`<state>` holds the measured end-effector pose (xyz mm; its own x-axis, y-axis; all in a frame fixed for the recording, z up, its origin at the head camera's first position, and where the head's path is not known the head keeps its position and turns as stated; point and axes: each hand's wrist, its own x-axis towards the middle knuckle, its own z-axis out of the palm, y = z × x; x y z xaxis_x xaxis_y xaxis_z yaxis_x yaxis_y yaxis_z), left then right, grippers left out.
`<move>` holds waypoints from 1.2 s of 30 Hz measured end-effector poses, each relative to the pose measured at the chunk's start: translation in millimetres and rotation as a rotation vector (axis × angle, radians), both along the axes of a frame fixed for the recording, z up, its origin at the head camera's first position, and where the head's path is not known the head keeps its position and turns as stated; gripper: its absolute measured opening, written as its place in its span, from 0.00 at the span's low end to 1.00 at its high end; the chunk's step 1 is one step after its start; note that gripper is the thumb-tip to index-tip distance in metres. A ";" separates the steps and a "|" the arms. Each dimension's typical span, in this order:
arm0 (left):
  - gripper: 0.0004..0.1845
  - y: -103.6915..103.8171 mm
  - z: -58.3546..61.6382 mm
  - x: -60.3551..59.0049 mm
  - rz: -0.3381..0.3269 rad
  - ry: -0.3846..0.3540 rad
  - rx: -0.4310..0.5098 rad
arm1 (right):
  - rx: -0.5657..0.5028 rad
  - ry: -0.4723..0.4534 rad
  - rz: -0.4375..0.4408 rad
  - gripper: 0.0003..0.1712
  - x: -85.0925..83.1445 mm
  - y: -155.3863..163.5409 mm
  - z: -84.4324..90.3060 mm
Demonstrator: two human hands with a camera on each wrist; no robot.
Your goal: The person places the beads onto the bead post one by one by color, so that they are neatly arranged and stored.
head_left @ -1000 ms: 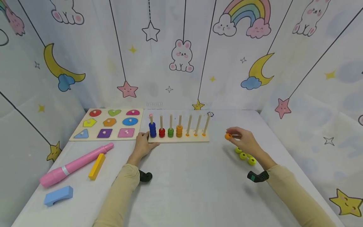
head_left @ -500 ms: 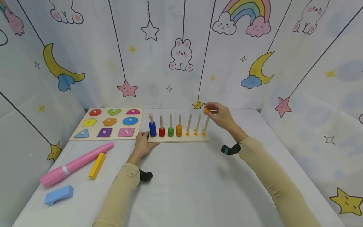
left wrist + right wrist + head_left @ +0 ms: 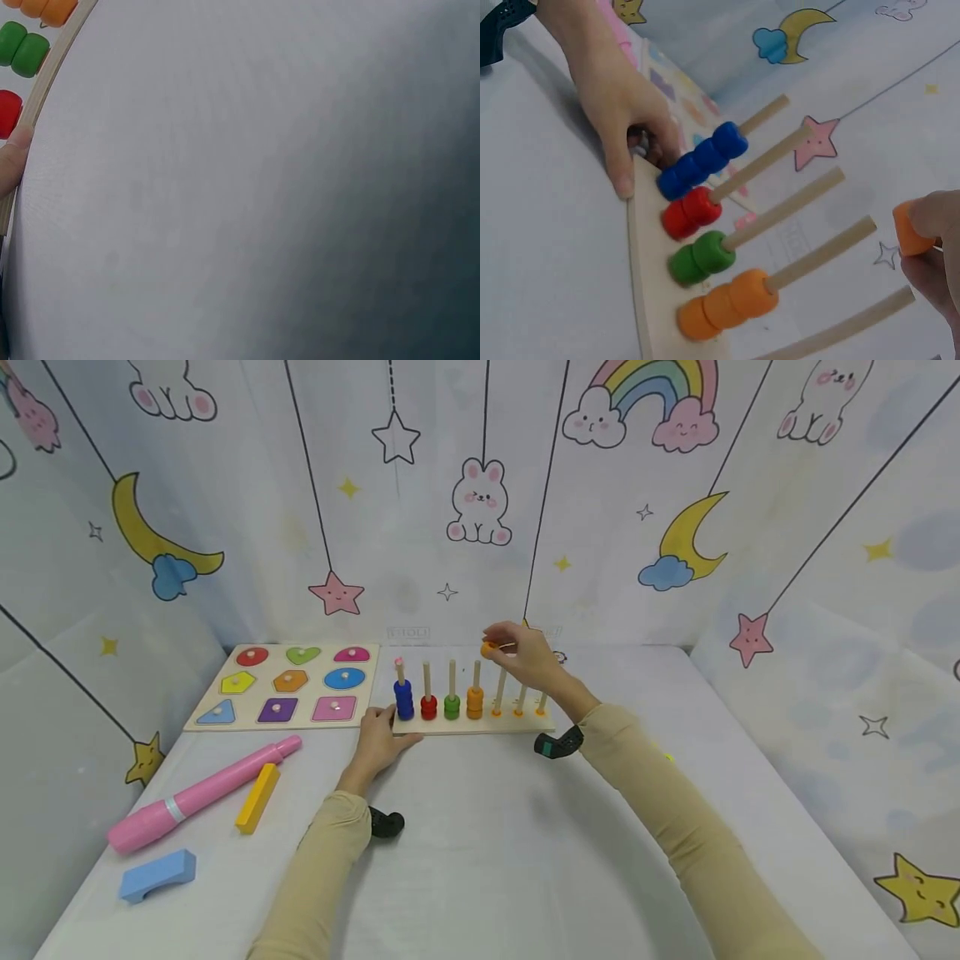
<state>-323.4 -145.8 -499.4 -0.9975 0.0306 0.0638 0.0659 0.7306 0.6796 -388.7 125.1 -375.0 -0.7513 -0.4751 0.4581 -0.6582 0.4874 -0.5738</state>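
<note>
A wooden peg board (image 3: 472, 724) (image 3: 641, 300) stands at the table's far middle, with blue (image 3: 403, 701), red (image 3: 428, 707), green (image 3: 452, 707) and orange beads (image 3: 475, 702) stacked on its left four pegs. My right hand (image 3: 525, 656) hovers above the pegs and pinches an orange bead (image 3: 489, 649) (image 3: 911, 229) just over the fourth and fifth pegs. My left hand (image 3: 377, 742) (image 3: 619, 105) grips the board's left end, thumb (image 3: 13, 157) on its front edge.
A shape puzzle board (image 3: 288, 687) lies left of the peg board. A pink marker-shaped toy (image 3: 197, 794), a yellow block (image 3: 257, 798) and a blue block (image 3: 157, 875) sit at the near left. Curtain walls close in three sides.
My right hand has carried the orange bead from the table's right side up and left to above the pegs. The left hand has stayed on the board.
</note>
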 end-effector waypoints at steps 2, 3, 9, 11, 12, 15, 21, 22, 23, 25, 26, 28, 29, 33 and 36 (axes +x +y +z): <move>0.46 0.8 -0.5 -0.5 -0.002 0.000 0.004 | 0.027 0.006 0.017 0.17 0.8 -5.5 -2.1; 0.46 1.1 -0.6 -0.6 -0.003 0.001 0.006 | 0.037 0.005 0.024 0.17 1.2 -7.6 -3.2; 0.46 1.7 0.4 0.0 -0.005 -0.006 0.002 | 0.080 -0.002 0.040 0.17 1.8 -13.0 -7.0; 0.46 1.5 1.4 0.4 -0.004 -0.002 0.000 | 0.085 0.000 0.040 0.17 1.6 -13.0 -7.1; 0.46 1.6 1.7 0.4 -0.004 -0.002 0.001 | 0.081 -0.001 0.042 0.17 1.8 -12.9 -6.6; 0.45 1.5 2.4 0.7 -0.005 0.002 0.004 | 0.057 0.008 0.054 0.19 2.7 -12.3 -4.1; 0.45 1.3 1.5 0.0 -0.004 0.004 0.008 | 0.022 0.046 0.028 0.17 1.9 -4.4 -1.4; 0.45 1.2 1.3 -0.1 -0.003 0.006 0.008 | 0.011 0.045 0.022 0.17 0.7 -1.4 -1.7; 0.45 1.2 1.1 -0.1 -0.003 0.007 0.011 | 0.001 0.046 0.012 0.16 -0.1 2.1 -1.8; 0.45 1.0 0.8 0.1 -0.003 0.006 0.011 | -0.028 0.051 -0.012 0.16 -1.8 11.0 -1.8; 0.45 0.9 0.8 0.2 -0.002 0.005 0.013 | -0.047 0.053 -0.025 0.15 -2.2 16.3 -1.4; 0.45 0.8 0.5 0.4 -0.001 0.001 0.011 | -0.091 0.058 -0.062 0.14 -2.4 28.6 -0.7; 0.45 0.8 0.4 0.5 0.000 0.000 0.012 | -0.115 0.063 -0.083 0.14 -2.2 35.5 -0.7; 0.45 0.3 -0.2 -0.1 0.005 -0.004 0.005 | -0.191 0.063 -0.165 0.13 -0.4 65.5 -4.9; 0.45 0.2 -0.1 -0.6 0.007 -0.002 0.003 | -0.186 0.045 -0.232 0.14 3.2 88.4 -13.3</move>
<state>-324.0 -145.6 -499.5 -0.9978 0.0233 0.0617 0.0592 0.7287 0.6822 -385.5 213.5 -388.3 -0.8069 -0.1980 0.5565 -0.5683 0.5171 -0.6401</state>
